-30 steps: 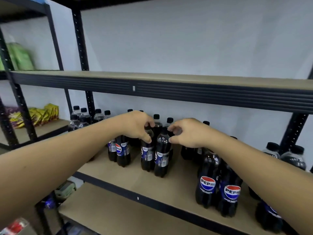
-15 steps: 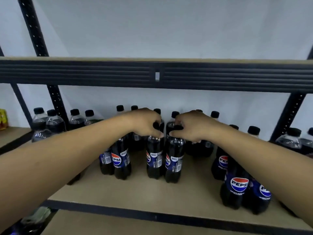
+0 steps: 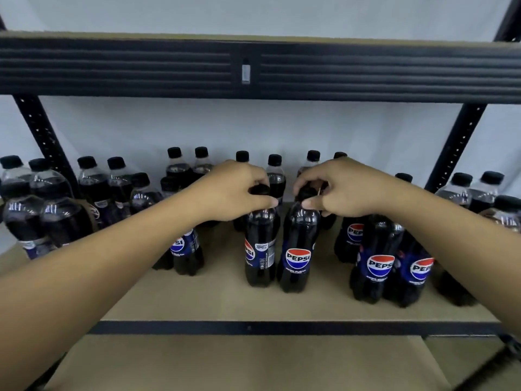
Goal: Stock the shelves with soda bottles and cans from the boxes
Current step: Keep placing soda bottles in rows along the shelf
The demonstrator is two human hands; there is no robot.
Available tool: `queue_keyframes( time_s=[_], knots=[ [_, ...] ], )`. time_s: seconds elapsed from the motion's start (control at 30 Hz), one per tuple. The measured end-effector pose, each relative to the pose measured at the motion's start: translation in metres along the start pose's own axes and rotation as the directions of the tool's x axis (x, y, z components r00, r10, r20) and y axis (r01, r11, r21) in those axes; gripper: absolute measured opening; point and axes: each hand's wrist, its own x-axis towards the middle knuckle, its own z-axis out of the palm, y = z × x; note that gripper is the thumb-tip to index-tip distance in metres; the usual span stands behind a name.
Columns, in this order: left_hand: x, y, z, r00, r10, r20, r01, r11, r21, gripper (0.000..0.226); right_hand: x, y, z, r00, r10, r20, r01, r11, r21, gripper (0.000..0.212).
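Hands on caps, my L hand (image 3: pixel 234 193) gripping top of left bottle (image 3: pixel 260 249), R hand (image 3: pixel 338 190) pinching top of right bottle (image 3: pixel 298 249) (both upright, just beside ea. other), standing on shelf (image 3: pixel 225 300).

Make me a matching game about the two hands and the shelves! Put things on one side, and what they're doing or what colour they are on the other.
Things:
1 left hand
2 right hand
3 upper beam
4 lower board

States:
A black and ribbed
B grips the cap of the logo-forward bottle
C tan, below the shelf with the bottles
D grips the cap of the side-turned bottle

Pairs: 1-D, 2-B, 3-A, 4-C
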Motion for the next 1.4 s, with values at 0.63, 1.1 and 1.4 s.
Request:
queue_keyframes(
  time_s=[0.63, 1.1, 1.4],
  knots=[
    [-0.085, 0.021, 0.167, 0.908, -0.4, 0.123, 0.369, 0.628, -0.685, 0.063, -0.066, 0.054, 0.183, 0.977, 0.174, -0.125, -0.04, 0.719, 0.694, 0.073],
    [-0.097, 0.004, 0.185, 0.892, -0.382, 0.241, 0.428, 0.542, -0.724, 0.056, -0.074, 0.07, 0.214, 0.958, 0.265, -0.107, -0.104, 0.67, 0.735, 0.062],
    [-0.099, -0.016, 0.199, 0.944, -0.257, 0.207, 0.326, 0.625, -0.709, 0.051, -0.074, 0.065, 0.226, 0.913, 0.38, -0.152, -0.16, 0.673, 0.722, 0.06]
  ],
)
